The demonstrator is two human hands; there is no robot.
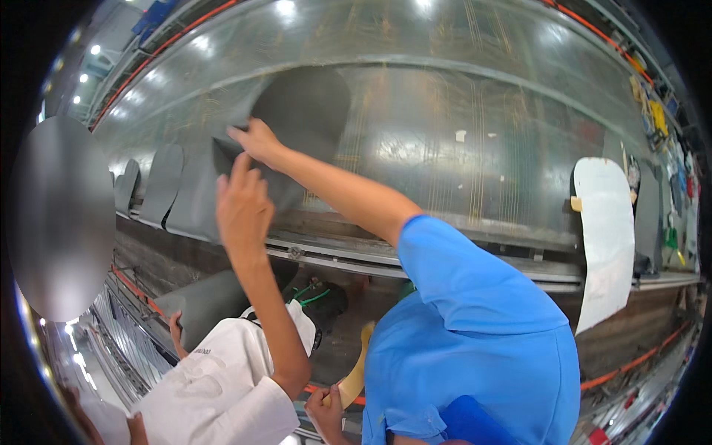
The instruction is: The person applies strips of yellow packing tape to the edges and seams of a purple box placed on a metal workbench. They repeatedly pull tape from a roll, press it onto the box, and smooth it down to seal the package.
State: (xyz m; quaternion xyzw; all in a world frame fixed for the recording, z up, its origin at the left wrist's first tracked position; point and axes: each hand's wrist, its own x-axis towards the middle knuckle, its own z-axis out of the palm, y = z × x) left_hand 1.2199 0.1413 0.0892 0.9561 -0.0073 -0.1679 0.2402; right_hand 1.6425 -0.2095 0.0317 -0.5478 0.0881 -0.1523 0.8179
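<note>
Now, right hand (261, 144): ten o'clock, at the dark sheet (308, 100), fingers partly bent; blur hides whether they pinch it.
Left hand (324, 410): six o'clock, closed around the yellow strip (357, 373).
Dark sheet: eleven o'clock, on the table (437, 141).
Co-worker's hand (243, 202): nine o'clock, near the right hand.

A long, glossy grey-green tabletop (445, 170) fills most of the scene, bright reflections (285, 8) glinting along its far part. A metal rail (512, 271) runs along its near edge, and an orange strip (185, 30) follows the far one. Small round ceiling lights (95, 50) glow at upper left; ribbed silver metalwork (122, 363) stands at lower left.
</note>
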